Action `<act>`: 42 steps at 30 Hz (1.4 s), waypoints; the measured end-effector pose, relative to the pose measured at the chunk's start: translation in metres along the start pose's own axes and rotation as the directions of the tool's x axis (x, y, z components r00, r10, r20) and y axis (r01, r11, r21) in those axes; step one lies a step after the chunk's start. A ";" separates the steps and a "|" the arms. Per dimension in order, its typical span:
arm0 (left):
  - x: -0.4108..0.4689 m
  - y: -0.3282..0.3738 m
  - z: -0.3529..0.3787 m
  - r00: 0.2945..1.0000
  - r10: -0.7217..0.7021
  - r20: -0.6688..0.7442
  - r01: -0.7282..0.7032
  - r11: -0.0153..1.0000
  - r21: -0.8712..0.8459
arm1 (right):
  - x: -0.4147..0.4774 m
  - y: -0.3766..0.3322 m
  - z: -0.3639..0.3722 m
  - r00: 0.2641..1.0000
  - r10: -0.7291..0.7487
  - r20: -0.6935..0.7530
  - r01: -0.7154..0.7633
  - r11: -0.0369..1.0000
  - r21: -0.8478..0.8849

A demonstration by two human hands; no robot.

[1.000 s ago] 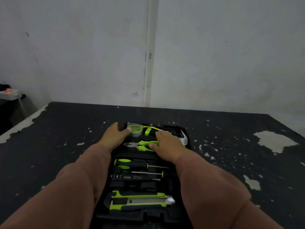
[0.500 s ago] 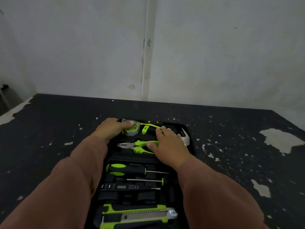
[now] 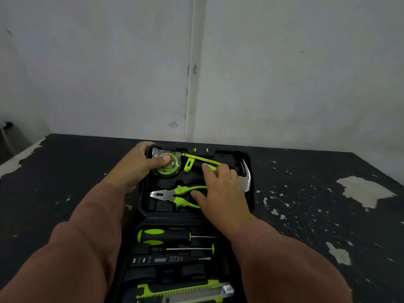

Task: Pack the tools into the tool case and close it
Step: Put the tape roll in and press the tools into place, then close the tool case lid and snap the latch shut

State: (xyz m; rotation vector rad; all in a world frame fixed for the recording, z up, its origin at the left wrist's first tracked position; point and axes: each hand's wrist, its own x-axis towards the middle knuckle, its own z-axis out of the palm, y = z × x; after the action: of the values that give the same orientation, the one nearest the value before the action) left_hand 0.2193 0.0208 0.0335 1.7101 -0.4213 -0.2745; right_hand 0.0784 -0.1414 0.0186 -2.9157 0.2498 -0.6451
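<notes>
Thumb pressure from my left hand seated the tape measure mid-frame, right hand flat, holding nothing, steadying the hammer.

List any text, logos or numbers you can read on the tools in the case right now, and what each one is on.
Voltage tester pen: pale printed marks that look like "CE" beside its small display, too blurred to be sure.
Tape measure: a pale mark on its round face by the left hand's thumb, unreadable.
Utility knife: notches along the slider, no text.
Pliers, hammer, screwdriver: no visible lettering.
</notes>
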 end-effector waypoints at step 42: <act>-0.249 -0.012 0.023 0.835 0.417 0.359 -0.451 0.147 0.880 | -0.203 -0.044 -0.070 0.667 0.405 0.625 -0.258 -0.662 0.704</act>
State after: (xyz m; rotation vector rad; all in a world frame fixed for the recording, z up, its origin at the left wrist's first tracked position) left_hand -0.0138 0.1078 0.0045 2.6467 -1.3020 0.5615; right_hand -0.1277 -0.0663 0.0072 -0.6071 0.5278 -0.3514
